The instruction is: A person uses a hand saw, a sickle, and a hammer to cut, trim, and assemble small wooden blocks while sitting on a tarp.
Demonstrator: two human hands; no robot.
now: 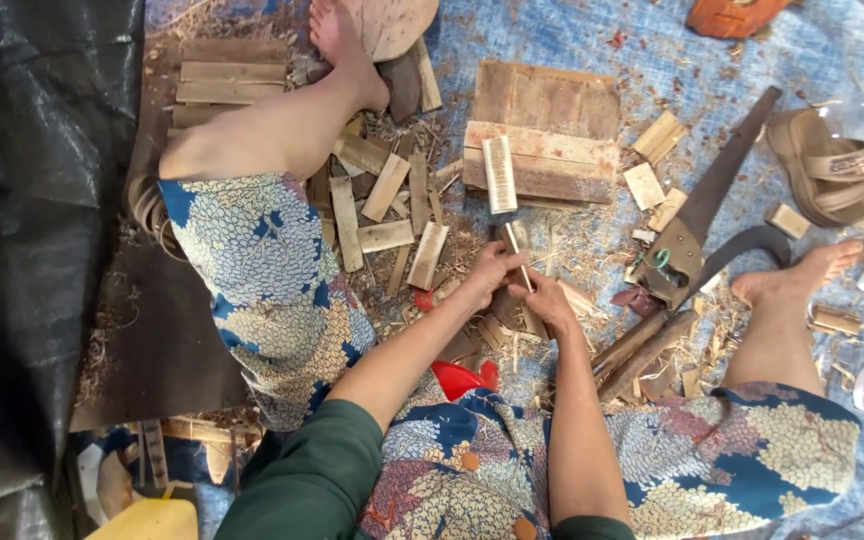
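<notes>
The left hand (492, 268) and the right hand (549, 300) meet between the spread legs, both closed around a thin wooden strip (518, 255). The strip runs up from the fingers to a small flat wood piece (499, 174), which rests on a thick wooden block (542, 135) on the blue tarp (552, 40). Short cut slats (382, 190) and shavings lie left of the hands. A handsaw (702, 210) lies to the right, with two round sticks (642, 345) just beside the right forearm. A sandal (827, 165) sits further right.
</notes>
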